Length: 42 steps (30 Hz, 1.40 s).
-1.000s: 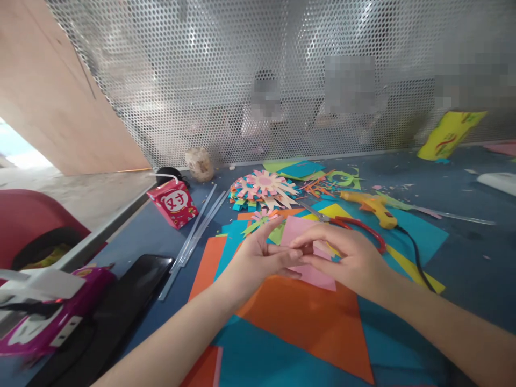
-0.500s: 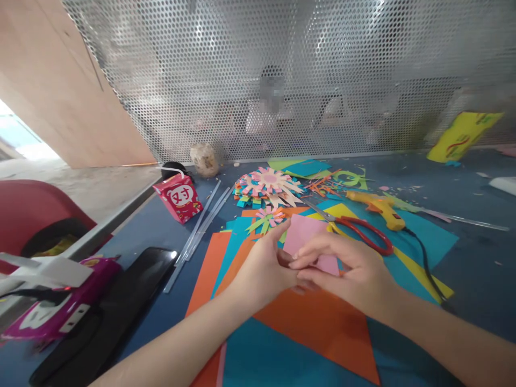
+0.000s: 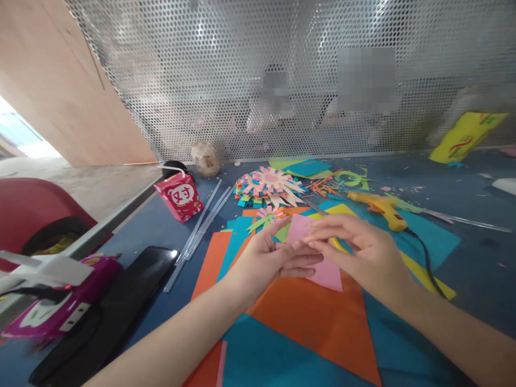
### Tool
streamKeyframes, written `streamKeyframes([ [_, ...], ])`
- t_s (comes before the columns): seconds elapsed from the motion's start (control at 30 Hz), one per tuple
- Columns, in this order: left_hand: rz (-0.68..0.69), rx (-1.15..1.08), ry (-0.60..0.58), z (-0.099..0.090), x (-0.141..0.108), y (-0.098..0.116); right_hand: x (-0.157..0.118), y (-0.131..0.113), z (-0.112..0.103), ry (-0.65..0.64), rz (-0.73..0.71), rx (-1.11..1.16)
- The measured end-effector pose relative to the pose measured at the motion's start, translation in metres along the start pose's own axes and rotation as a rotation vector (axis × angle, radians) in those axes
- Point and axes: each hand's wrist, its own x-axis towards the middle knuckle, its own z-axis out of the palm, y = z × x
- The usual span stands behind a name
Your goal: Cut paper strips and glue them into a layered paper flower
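My left hand (image 3: 268, 260) hovers over the paper pile with its fingers stretched out and its thumb pointing up. My right hand (image 3: 358, 250) touches the left index fingertip, its thumb and fingers pinched together there. Anything tiny in that pinch is hidden. Below both hands lies a small pink sheet of paper (image 3: 328, 277) on a larger orange sheet (image 3: 314, 328). Red-handled scissors are mostly hidden behind my right hand, with a bit of blade (image 3: 313, 206) showing. A small pink and green paper flower (image 3: 270, 216) sits just beyond my left thumb.
Layered paper rosettes (image 3: 268, 185) lie farther back. A yellow glue gun (image 3: 382, 208) with a black cord is at the right. Clear glue sticks (image 3: 201, 231), a red drink carton (image 3: 180, 198) and a black phone (image 3: 108, 312) are at the left. Perforated metal (image 3: 242, 80) stands behind.
My left fingers have straightened from a curl. My right hand has shifted slightly up and right, now covering the scissor handles. More of the pink sheet shows below the hands.
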Motion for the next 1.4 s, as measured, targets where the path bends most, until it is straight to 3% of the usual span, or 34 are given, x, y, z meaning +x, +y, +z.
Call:
streamKeyframes([
  [0.1, -0.001, -0.048, 0.004, 0.001, 0.000, -0.002, -0.003, 0.002, 0.003, -0.027, -0.128, -0.104],
  [0.33, -0.015, -0.116, -0.077, 0.005, 0.000, -0.005, -0.007, 0.006, 0.006, -0.131, -0.221, -0.063],
  [0.53, -0.008, -0.063, -0.201, 0.002, -0.005, -0.002, 0.006, 0.005, 0.000, -0.150, 0.154, 0.361],
  [0.67, 0.195, 0.234, -0.282, -0.004, -0.010, -0.006, 0.011, 0.012, -0.007, -0.141, 0.344, 0.610],
  [0.8, 0.477, 0.637, -0.058, -0.005, -0.010, -0.007, 0.013, 0.016, -0.010, -0.202, 0.470, 0.770],
  [0.87, 0.566, 0.734, 0.043, -0.004, -0.008, -0.007, 0.013, 0.016, -0.009, -0.259, 0.528, 0.815],
  [1.0, 0.480, 0.582, 0.061, -0.001, -0.005, -0.008, 0.011, 0.016, -0.004, -0.357, 0.526, 0.800],
  [1.17, 0.335, 0.351, 0.154, -0.001, -0.001, -0.005, 0.010, 0.014, -0.004, -0.362, 0.498, 0.696],
  [1.3, 0.436, 0.450, 0.218, -0.006, 0.001, -0.002, 0.009, 0.011, -0.004, -0.402, 0.512, 0.693],
  [1.4, 0.530, 0.591, 0.231, -0.009, 0.000, -0.005, 0.009, 0.008, -0.003, -0.390, 0.608, 0.759],
])
